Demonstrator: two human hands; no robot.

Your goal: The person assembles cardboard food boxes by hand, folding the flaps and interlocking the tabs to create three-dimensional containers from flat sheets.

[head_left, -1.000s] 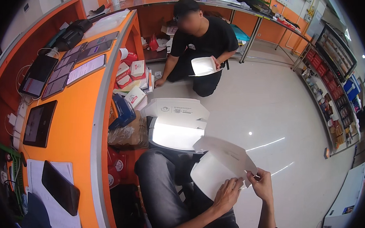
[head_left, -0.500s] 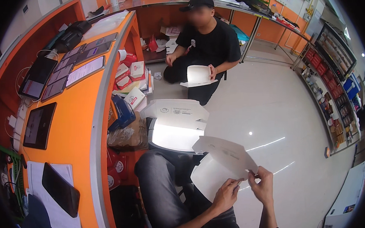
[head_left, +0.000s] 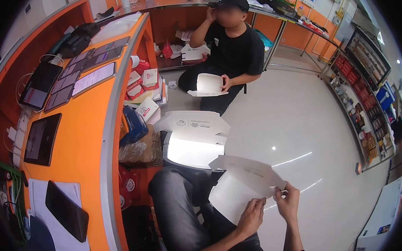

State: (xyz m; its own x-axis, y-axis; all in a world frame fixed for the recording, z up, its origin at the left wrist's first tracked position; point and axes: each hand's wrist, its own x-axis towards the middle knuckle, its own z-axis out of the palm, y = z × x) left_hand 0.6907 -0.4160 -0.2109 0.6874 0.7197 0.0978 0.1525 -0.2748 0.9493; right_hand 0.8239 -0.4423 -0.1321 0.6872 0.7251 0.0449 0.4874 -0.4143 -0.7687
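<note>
A white cardboard food box [head_left: 236,193], partly folded with its printed lid raised, rests over my lap. My left hand [head_left: 251,216] grips the near right edge of its side wall, fingers bent over the card. Just to the right, my right hand [head_left: 289,200] pinches the corner flap between thumb and fingers. A second white box [head_left: 195,153] stands in front of me with its lid up and its inside facing me. Neither of my hands touches that one.
An orange counter [head_left: 84,133] with phones and tablets runs along the left. Folded boxes [head_left: 149,79] are piled beneath it. Ahead, a co-worker [head_left: 234,45] in black squats, holding another white box [head_left: 210,84]. Shelves [head_left: 359,106] line the right wall.
The co-worker has raised one hand to the head and shifted the box slightly left. My hands stay at the same corner of my box, with small shifts of the fingers.
</note>
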